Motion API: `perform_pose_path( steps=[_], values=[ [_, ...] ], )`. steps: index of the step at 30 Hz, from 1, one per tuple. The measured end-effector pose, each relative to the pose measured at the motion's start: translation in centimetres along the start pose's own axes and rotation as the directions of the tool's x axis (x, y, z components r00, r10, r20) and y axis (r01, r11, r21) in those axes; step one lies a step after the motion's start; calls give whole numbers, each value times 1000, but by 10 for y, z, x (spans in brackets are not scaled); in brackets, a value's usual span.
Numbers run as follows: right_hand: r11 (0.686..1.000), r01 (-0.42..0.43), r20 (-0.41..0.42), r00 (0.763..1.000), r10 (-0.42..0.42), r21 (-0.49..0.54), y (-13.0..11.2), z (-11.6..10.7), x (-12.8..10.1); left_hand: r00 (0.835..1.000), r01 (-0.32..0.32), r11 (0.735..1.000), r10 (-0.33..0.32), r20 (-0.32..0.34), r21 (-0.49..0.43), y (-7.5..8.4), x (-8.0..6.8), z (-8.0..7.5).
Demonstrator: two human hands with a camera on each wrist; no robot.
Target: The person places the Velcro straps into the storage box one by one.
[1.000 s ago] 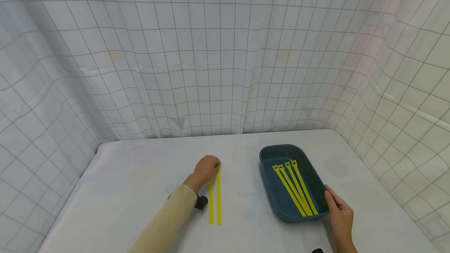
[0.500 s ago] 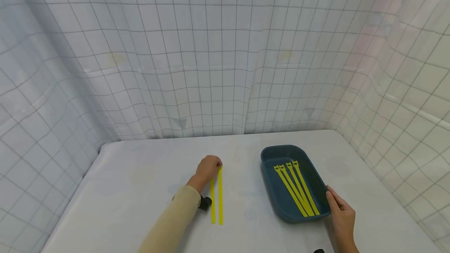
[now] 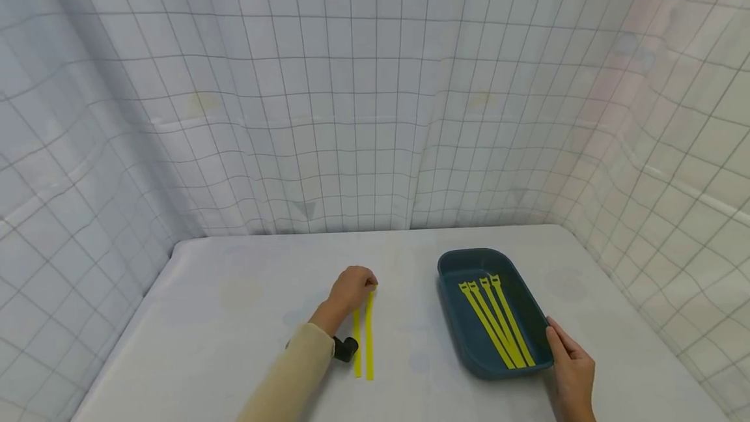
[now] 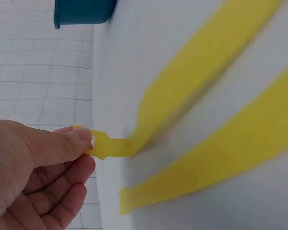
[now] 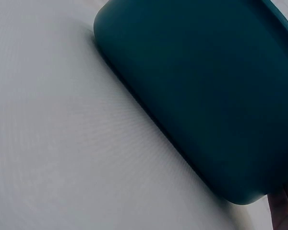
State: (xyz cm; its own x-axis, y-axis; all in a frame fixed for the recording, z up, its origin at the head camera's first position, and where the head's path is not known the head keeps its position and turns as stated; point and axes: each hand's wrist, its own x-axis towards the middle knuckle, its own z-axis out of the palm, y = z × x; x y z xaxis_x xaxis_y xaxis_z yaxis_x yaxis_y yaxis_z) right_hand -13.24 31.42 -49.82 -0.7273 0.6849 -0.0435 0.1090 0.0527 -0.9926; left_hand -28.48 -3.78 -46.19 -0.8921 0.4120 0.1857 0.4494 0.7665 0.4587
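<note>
Left hand (image 3: 350,288) pinching far end of one yellow strap (image 3: 369,334) on the bench (image 3: 234,318), beside a second strap (image 3: 357,344). Right hand (image 3: 571,370) touching tray (image 3: 469,344) edge, fingers straight. Risk: thin tab slipping from pinch, or nudging its neighbour askew.

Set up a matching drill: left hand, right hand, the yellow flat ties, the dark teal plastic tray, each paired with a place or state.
Things:
1. left hand
2. right hand
3. four yellow flat ties
4. dark teal plastic tray

States:
A. lie inside the tray
B. pinches the end of a yellow strip on the white table
C. rests on the tray's near corner
D. sits on the table, right of the two loose strips

Pairs: 1-B, 2-C, 3-A, 4-D
</note>
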Motion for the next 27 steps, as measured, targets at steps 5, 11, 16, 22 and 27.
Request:
perform_pose_path(
  steps=[5,11,16,22,27],
  values=[
    [1000,3,-3,1000,-3,15,0,0,1,999,17,998,-14,44,-54,6,-5,-5],
    [1000,4,0,1000,-4,21,1,0,1,999,2,999,1,46,-49,8,-10,-6],
    [1000,0,-6,1000,0,-7,1,1,1,997,-7,997,12,72,-77,14,-14,-13],
    [999,3,-14,1000,-3,-32,0,2,2,995,-15,996,24,101,-92,24,-19,-23],
    [1000,-10,-12,1000,10,-18,0,1,1,989,-63,994,74,129,-90,34,-27,-33]
  ],
)
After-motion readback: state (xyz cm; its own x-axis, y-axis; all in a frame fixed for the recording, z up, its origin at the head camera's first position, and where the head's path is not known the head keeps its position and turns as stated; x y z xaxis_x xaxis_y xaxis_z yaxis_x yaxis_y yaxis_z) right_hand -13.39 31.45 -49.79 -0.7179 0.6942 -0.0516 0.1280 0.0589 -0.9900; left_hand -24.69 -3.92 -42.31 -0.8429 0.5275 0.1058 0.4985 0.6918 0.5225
